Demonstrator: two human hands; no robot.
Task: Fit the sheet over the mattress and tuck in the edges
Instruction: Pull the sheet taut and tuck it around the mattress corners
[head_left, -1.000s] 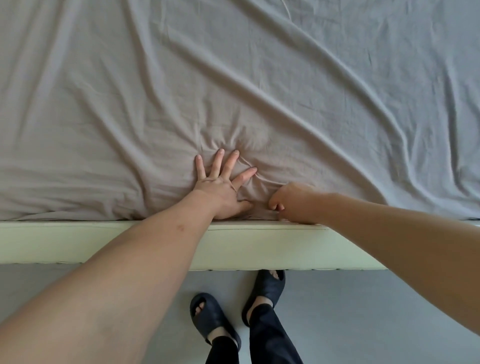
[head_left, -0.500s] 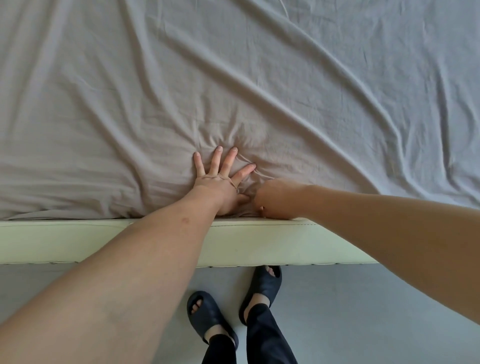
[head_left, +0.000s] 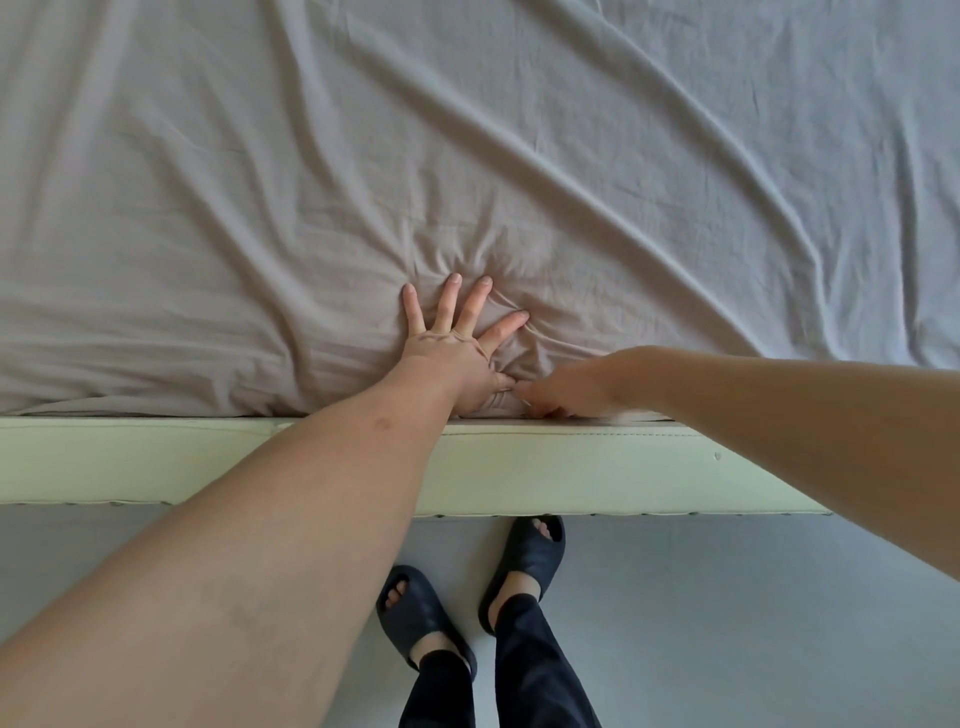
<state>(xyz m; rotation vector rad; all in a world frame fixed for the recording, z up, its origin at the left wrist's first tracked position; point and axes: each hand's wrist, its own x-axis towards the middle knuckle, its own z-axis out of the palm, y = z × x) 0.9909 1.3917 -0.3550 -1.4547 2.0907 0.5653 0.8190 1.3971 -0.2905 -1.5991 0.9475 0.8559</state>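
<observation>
At the near edge of the bed, I see my left hand (head_left: 457, 358) pressed flat on the grey sheet (head_left: 363, 171), fingers (head_left: 449, 301) straight and spread, with creases fanning out from under the palm. Just beside it, my right hand (head_left: 571, 387) sits low against the sheet's edge, thumb tip nearly touching the left thumb; it is blurred, and its fingers curl down into the bunched fabric where the sheet meets the pale cream bed frame (head_left: 156, 462), pinching it as far as I can make out. The sheet covers the whole top of the mattress, hiding it from me, and long diagonal folds run from upper left toward the right. Its near hem lies along the frame's top edge. Below the frame, on the grey floor (head_left: 753, 623), stand my feet in black slide sandals (head_left: 415, 618), dark trouser legs (head_left: 540, 675) above them.
</observation>
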